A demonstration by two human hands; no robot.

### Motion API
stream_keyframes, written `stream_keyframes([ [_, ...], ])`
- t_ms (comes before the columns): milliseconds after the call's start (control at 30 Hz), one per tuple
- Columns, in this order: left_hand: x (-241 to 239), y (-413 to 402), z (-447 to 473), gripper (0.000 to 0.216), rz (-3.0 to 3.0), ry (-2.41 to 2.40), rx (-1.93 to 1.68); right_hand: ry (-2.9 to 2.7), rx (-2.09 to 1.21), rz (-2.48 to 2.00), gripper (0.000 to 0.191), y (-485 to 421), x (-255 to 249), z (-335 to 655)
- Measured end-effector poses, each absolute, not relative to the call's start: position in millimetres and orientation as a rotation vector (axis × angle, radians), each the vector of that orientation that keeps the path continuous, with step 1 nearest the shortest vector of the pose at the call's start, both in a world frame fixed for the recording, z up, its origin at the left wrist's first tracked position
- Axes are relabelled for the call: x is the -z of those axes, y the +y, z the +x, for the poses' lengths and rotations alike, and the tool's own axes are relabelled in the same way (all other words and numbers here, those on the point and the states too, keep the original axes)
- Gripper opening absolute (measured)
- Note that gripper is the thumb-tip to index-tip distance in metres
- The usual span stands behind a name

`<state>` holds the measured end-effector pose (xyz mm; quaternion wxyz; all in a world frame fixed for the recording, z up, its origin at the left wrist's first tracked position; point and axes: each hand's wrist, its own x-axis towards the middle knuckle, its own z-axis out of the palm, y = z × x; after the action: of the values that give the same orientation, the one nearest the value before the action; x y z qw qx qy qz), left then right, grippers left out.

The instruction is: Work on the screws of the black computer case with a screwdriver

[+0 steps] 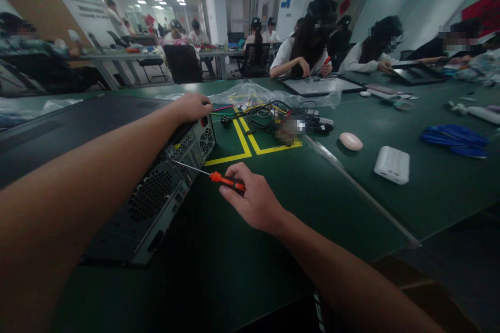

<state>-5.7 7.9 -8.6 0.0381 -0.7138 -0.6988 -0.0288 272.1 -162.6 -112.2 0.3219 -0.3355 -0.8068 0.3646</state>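
Note:
A black desktop computer case [78, 114] lies on its side on the green table, its grey back panel facing me. At the case's far corner, my left hand [194, 107] grips the upper edge, fingers curled over it and partly hidden. My right hand [253, 195] is closed around the red and black handle of a screwdriver [216, 177]. The thin shaft points left, and its tip meets the back panel near the slot covers, between the large round vent [150, 195] and the smaller fan grille [207, 139]. The tip's exact seat is too small to make out.
A tangle of cables [269, 114] lies beyond the case beside clear plastic film [242, 92]. Right of it are a pink oval object [350, 141], a white box-shaped device [392, 164] and a blue bundle [455, 140]. A co-worker [308, 41] sits across the table.

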Motion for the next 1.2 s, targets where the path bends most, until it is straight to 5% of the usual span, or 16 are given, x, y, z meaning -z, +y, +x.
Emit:
stream_keyframes([
  [1000,3,6,1,0.065,-2.142,-2.080,-0.149,-2.124,-0.993,-0.871,0.021,-167,119,269],
  [1200,16,19,-14,0.064,-2.191,-2.118,0.145,-2.088,-1.054,-0.903,0.026,-170,118,270],
])
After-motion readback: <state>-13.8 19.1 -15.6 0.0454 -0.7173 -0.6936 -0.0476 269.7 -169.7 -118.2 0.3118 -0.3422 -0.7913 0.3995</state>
